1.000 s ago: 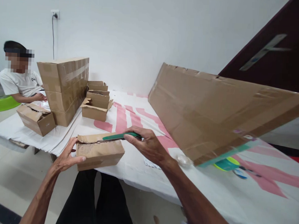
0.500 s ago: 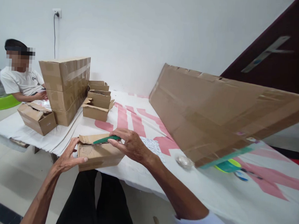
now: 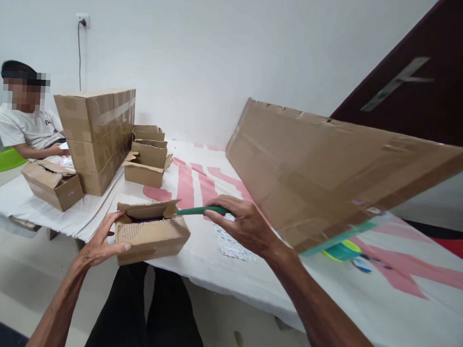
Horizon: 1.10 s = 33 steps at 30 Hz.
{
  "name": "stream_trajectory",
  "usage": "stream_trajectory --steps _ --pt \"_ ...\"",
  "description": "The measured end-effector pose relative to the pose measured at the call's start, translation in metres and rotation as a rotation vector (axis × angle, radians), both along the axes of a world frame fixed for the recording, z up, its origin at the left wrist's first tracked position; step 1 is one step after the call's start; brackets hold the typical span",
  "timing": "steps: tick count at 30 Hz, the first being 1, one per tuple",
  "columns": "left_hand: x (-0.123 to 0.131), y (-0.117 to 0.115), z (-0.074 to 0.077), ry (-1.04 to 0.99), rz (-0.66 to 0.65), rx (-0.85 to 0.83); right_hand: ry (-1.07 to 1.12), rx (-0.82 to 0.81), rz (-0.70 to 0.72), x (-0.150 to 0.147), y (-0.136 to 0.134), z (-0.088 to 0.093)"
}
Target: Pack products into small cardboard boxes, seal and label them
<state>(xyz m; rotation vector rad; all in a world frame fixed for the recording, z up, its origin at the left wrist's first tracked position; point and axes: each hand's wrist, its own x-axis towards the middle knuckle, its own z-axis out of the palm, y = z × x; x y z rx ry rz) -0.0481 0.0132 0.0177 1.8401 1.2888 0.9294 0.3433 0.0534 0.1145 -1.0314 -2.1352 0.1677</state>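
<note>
A small cardboard box sits at the table's front edge with its top flaps parted and something dark purple showing inside. My left hand grips its left end, thumb on the near side and fingers at the far corner. In my right hand is a slim green knife-like tool, held level. Its tip points left, close to the box's right end at the raised flap. Whether the tip touches the cardboard, I cannot tell.
Stacked taped cartons stand at the left, beside several opened small boxes. A large cardboard sheet leans on the right. Printed sheets and a green tape roll lie on the cloth-covered table. Another person sits far left.
My right hand has moved right with the green tool, off the box top. The box's flaps have come apart and lifted, exposing the inside. My left hand keeps its grip.
</note>
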Motion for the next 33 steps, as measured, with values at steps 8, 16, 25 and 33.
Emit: stream_trajectory --steps 8,16,25,33 --pt "0.002 0.007 0.010 -0.007 0.008 -0.033 0.289 0.107 -0.387 0.034 -0.003 -0.103" --pt "-0.002 0.010 0.016 0.011 -0.006 -0.052 0.098 0.187 -0.522 0.000 -0.009 -0.237" --pt "-0.003 0.009 0.021 -0.028 0.010 -0.108 0.273 0.136 -0.253 -0.032 -0.003 -0.149" --pt "-0.003 0.004 0.026 -0.055 -0.019 -0.134 -0.121 0.079 0.068 -0.069 0.001 -0.091"
